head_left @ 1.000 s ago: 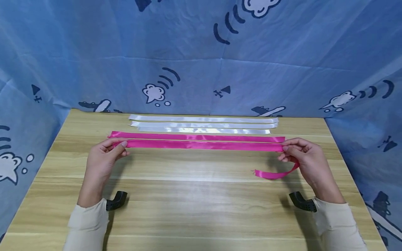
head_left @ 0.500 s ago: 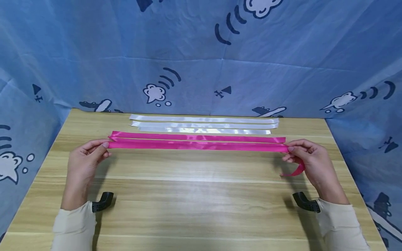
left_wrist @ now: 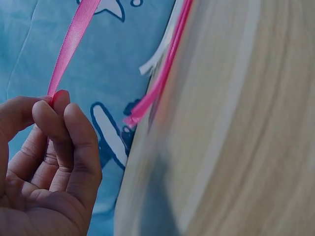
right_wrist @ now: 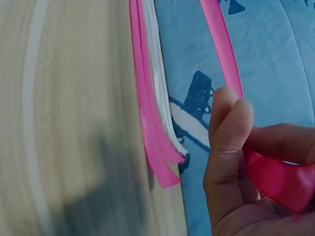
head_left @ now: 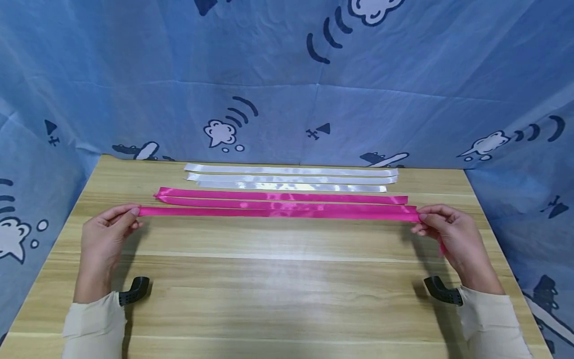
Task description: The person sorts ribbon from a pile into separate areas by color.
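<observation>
A pink ribbon [head_left: 206, 212] is stretched straight across the table, above its surface. My left hand [head_left: 105, 237] pinches its left end between thumb and forefinger; the left wrist view shows this ribbon [left_wrist: 71, 46] rising from the fingertips. Near the other end my right hand [head_left: 455, 239] pinches it, and in the right wrist view a loose tail [right_wrist: 275, 177] curves into the palm. Just behind lie two more pink ribbons, the farther one [head_left: 282, 196] and the nearer one [head_left: 215, 203], partly covered by the held ribbon in the head view.
Three white ribbons, among them the rearmost [head_left: 287, 171], lie side by side along the back of the wooden table [head_left: 287, 299]. A blue printed cloth [head_left: 269, 60] hangs behind and on both sides. Black wrist mounts [head_left: 136, 290] jut inward from the sleeves.
My left hand has slid left to the ribbon's end, and my right hand has shifted slightly right. The held ribbon has come a little nearer; its loose tail at the right shows less.
</observation>
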The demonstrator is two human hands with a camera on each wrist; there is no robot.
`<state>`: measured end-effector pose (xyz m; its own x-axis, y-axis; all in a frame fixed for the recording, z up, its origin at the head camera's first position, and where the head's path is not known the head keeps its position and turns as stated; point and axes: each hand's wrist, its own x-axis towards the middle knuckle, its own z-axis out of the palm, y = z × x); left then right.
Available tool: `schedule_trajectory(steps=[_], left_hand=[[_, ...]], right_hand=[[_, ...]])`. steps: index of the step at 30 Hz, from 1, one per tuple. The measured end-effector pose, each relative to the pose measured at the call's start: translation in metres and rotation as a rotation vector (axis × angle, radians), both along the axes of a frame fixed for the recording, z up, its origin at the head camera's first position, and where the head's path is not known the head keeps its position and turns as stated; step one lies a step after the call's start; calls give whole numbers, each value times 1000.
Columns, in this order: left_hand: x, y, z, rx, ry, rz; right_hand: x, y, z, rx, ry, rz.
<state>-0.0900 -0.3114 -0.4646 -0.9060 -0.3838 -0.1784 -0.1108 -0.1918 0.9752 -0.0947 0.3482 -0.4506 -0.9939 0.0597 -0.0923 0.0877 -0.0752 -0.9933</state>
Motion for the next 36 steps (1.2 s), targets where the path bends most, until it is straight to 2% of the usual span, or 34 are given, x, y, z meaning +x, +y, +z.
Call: schedule_trajectory(steps=[6, 15, 21, 27, 30, 36], left_hand=[[1, -8, -5, -2, -26, 11], [-3, -16, -8, -66, -70, 28], [-6, -20, -11, -179, -141, 39], [-11, -23, -16, -369, -257, 25], [-14, -24, -18, -439, -309, 22], [-19, -26, -20, -597, -364, -41]], right_hand=[[1, 7, -7, 3, -39, -21], [0, 15, -15, 28, -76, -42], [-2, 19, -20, 61, -128, -62], [-6, 20, -26, 121, -189, -104], [-7, 20, -28, 196, -222, -130], [-12, 17, -30, 498, -294, -132]])
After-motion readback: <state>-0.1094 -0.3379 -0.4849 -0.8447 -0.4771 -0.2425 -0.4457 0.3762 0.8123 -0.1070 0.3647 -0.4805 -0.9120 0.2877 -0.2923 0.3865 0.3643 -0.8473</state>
